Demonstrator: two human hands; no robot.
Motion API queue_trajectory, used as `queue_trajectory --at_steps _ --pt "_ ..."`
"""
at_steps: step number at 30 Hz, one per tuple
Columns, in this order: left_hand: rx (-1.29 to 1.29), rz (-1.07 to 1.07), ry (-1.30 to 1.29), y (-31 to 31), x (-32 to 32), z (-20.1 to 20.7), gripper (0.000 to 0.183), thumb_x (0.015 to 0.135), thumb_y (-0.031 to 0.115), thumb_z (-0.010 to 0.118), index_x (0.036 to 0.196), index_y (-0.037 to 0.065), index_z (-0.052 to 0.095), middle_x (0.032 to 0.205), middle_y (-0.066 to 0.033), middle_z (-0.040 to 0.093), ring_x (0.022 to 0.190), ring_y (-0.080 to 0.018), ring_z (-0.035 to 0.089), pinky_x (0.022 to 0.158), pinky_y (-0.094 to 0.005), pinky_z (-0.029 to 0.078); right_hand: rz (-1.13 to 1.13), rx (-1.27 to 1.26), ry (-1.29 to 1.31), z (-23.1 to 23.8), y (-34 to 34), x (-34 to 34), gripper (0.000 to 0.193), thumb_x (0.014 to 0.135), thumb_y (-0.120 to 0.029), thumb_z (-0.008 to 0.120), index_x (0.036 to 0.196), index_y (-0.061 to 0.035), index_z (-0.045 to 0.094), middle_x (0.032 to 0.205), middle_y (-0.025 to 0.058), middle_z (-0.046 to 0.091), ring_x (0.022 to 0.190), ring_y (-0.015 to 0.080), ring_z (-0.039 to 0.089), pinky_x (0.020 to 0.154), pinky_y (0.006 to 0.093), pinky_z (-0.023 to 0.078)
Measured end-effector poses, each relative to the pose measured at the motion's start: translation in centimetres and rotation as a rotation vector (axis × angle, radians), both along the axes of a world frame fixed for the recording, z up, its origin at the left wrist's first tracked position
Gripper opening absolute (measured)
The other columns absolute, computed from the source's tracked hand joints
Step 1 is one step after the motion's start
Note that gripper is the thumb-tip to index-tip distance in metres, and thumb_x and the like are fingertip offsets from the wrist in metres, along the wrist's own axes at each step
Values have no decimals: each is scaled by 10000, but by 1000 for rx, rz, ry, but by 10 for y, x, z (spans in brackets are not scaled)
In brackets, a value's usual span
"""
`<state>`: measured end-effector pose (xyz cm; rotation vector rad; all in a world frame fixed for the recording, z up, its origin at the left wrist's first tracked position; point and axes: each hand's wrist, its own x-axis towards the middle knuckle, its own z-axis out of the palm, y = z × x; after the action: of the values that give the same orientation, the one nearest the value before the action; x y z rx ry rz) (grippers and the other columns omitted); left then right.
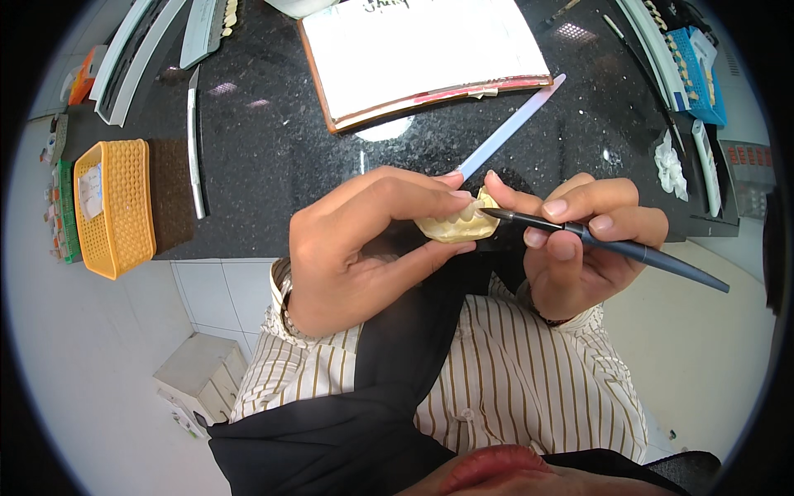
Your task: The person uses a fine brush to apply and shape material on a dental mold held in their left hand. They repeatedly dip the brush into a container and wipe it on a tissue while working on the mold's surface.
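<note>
My left hand (356, 248) holds a small cream-coloured dental cast (457, 224) with a row of teeth, pinched between thumb and fingers just in front of the black counter edge. My right hand (579, 236) grips a dark blue brush-like tool (637, 252) like a pen. Its fine dark tip touches the teeth on the cast, and the right index fingertip rests against the cast's right side. Both hands hover over my striped shirt and dark apron.
On the black speckled counter (273, 149) lie an open white notebook (422, 54), a pale blue flat stick (517, 124), a thin metal tool (194, 149), and tooth-shade strips at the back corners. An orange basket (116, 207) sits at the left. A white cabinet (203, 372) stands below.
</note>
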<state>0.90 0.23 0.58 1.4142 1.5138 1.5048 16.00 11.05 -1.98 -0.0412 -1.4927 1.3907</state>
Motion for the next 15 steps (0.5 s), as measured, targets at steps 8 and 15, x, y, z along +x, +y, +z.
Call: queue_trajectory --at_steps 8,15 --pt "12 6 6 0 0 0 335 618 -74 769 906 -51 600 899 -180 633 961 -309 623 812 -343 516 -15 3 -28 2 -3 -1 340 780 75 613 980 -40 364 915 162 503 742 163 591 781 413 563" --pt "19 3 0 1 0 -1 339 622 -70 769 913 -52 597 900 -182 631 964 -312 621 816 -346 515 -21 12 -36 3 -2 -2 336 780 76 612 981 -37 368 916 163 505 737 165 595 777 407 564"
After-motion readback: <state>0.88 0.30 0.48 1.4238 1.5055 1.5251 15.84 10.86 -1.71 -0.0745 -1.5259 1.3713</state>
